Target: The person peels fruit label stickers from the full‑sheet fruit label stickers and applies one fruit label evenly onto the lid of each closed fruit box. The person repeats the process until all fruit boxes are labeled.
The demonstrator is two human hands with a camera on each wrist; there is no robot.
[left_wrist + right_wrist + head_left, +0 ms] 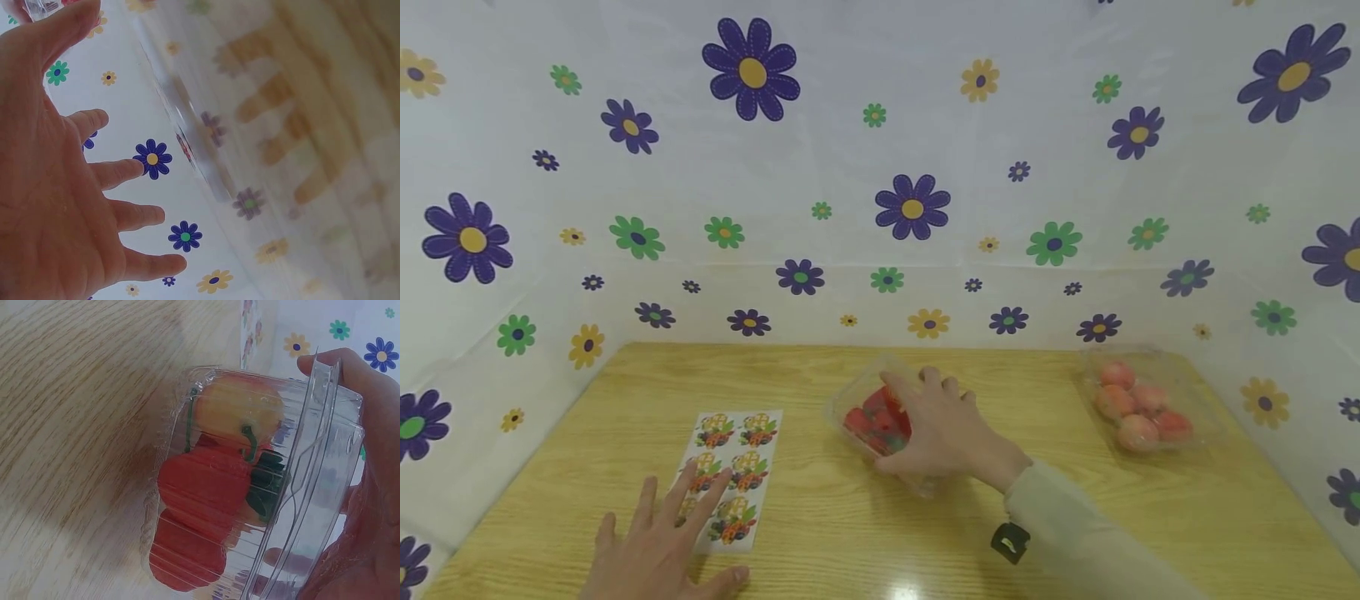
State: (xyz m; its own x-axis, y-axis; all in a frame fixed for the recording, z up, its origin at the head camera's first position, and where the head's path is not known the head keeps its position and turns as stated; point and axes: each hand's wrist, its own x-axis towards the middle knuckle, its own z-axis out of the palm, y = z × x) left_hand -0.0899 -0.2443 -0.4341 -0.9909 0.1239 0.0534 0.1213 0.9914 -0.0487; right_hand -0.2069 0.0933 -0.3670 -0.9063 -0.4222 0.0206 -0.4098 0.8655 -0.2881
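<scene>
My right hand [943,433] grips a clear plastic clamshell box [842,408] from above, its fingers and thumb spread across the top. Through the box's side in the right wrist view show red fruits [203,487], a yellow-orange fruit [237,409] and green stems and leaves. The box sits at an angle; whether it touches the table cannot be told. My left hand [647,550], holding nothing, has its fingers spread over the lower left of a white sheet of fruit stickers [745,471]. Whether those fingertips touch the sheet is unclear.
Another clear plastic box [1195,392] with several pinkish-red fruits [1138,433] stands at the table's right side. Flower-patterned white cloth [820,158] closes off the back and both sides of the wooden table [820,525].
</scene>
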